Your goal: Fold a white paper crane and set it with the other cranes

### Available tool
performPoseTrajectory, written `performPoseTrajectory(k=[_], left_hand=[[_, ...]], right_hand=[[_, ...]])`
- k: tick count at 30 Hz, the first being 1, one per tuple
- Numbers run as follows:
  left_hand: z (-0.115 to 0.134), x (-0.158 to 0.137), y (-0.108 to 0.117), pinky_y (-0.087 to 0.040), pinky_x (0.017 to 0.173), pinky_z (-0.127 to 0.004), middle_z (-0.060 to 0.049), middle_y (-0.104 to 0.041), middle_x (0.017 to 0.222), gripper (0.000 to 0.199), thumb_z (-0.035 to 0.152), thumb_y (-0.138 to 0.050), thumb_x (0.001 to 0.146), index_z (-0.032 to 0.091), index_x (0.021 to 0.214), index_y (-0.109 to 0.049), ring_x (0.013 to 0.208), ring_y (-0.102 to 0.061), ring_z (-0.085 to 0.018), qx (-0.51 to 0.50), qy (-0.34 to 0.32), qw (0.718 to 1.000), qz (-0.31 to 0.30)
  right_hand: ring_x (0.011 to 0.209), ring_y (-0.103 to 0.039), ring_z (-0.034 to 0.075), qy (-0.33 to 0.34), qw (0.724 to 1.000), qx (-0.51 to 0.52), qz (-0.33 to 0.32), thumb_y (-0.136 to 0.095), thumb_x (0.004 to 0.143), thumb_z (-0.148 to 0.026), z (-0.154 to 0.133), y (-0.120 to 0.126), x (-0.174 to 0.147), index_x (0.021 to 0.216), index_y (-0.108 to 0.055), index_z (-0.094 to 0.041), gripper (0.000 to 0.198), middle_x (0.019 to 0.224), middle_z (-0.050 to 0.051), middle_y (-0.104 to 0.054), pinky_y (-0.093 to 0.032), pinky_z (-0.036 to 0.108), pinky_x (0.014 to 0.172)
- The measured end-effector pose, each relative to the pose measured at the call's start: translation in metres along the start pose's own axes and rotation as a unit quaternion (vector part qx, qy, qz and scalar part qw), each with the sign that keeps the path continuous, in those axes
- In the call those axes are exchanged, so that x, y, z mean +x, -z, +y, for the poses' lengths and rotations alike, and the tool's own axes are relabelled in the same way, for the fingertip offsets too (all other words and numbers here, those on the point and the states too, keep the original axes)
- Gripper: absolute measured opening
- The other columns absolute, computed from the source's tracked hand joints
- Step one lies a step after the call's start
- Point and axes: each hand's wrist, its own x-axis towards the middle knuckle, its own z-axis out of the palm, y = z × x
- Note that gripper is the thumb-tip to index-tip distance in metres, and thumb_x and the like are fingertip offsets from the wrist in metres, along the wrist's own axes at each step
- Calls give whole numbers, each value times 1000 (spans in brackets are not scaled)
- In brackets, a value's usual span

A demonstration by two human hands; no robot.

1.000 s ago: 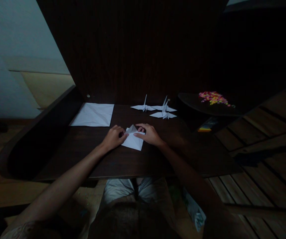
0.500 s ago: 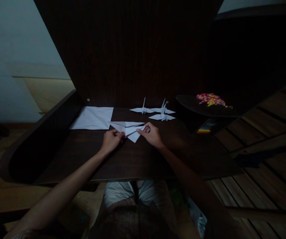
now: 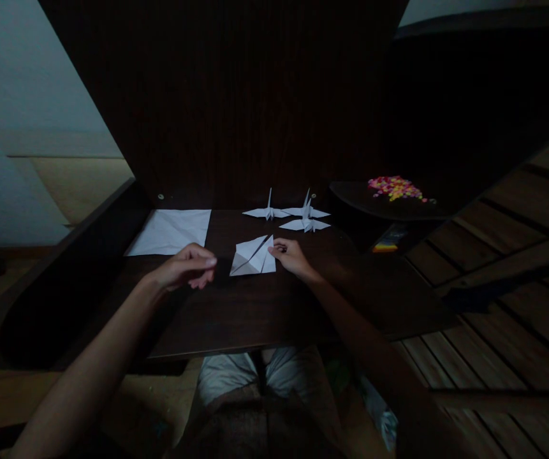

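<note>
My right hand [image 3: 291, 256] pinches the right edge of a partly folded white sheet of paper [image 3: 254, 260], whose creases and flaps show on top. To the left of that paper, my left hand [image 3: 189, 266] hangs over the desk with its fingers loosely curled and apart, holding nothing. Several white origami cranes [image 3: 307, 223] stand behind the folded paper, wings spread. Beyond my left hand lies a larger creased white sheet [image 3: 173, 229], flat on the desk.
A dark wooden desk [image 3: 236, 319] with a raised left side panel [image 3: 58, 280] and a tall back panel surrounds the work. At the right, a rounded shelf [image 3: 351, 191] bears a pile of small colourful pieces [image 3: 398, 188]. Slatted wood [image 3: 489, 319] is farther right.
My left hand has let go of the folded paper and moved left. The paper has been turned and its flaps lie differently, with my right hand still on it. The view has shifted slightly.
</note>
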Motion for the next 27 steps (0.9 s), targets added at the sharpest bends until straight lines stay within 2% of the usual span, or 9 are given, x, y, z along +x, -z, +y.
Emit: performPoseTrajectory(k=[2,4,7,10,14,16,19,23,27], left_hand=[[-6,15,5,-35,42,-24,-4,-62,55,38,55,-62,73,18,64,-65,43,-48,-11,39,-25,990,133],[-15,32,3,-43,51,-26,-6,-68,74,32,48,-67,69,17,77,-67,56,-56,-14,112,-36,978,174],[-29,54,-9,-47,65,-28,-4,-69,84,39,46,-68,67,18,94,-66,71,-61,-17,208,-62,961,170],[-39,65,-19,-45,63,-27,-2,-68,76,36,45,-65,69,18,93,-67,67,-61,-17,276,-61,945,163],[-42,68,-25,-43,61,-26,-2,-68,73,33,44,-64,70,19,90,-69,65,-61,-17,292,-43,943,154],[-42,67,-28,-43,60,-25,-2,-68,72,33,46,-64,71,19,89,-70,64,-61,-17,286,-43,945,151],[-42,66,-33,-42,59,-25,-1,-67,69,36,50,-64,72,18,88,-70,63,-60,-17,276,-34,948,156],[-41,66,-38,-42,58,-24,-1,-67,72,39,50,-64,72,17,92,-69,65,-59,-16,249,-30,953,172],[-38,66,-40,-44,61,-25,-2,-68,78,37,49,-62,75,17,93,-69,68,-60,-17,225,-36,949,218]], right_hand=[[61,-52,12,12,1000,-27,-2,-60,68,-27,2,-1,1,73,-63,-14,13,65,-1,-58,-41,23,60],[61,-52,11,31,998,-54,-4,-61,69,-29,4,-3,1,79,-64,-14,18,67,-1,-60,-41,23,59],[60,-50,10,65,991,-110,38,-66,68,-33,3,-3,-1,91,-64,-15,30,71,-1,-60,-39,22,58],[57,-48,10,68,982,-165,63,-67,70,-38,-2,-2,-5,84,-64,-15,27,65,-2,-58,-38,21,55],[53,-50,10,45,981,-186,-16,-55,81,-42,-10,-2,-10,63,-65,-15,34,56,0,-59,-36,21,53],[54,-52,10,31,985,-166,-35,-57,80,-41,-11,-5,-11,64,-66,-14,32,58,1,-62,-37,21,53],[51,-54,10,-14,996,-76,-49,-64,74,-34,-10,-9,-10,72,-67,-14,20,61,1,-65,-39,21,48],[36,-45,8,-80,993,25,-79,-67,70,-34,-11,-11,-10,72,-63,-15,19,46,-4,-54,-32,18,34],[35,-47,8,-69,992,69,-82,-66,70,-36,-17,-11,-12,74,-59,-16,22,44,-6,-53,-33,16,29]])
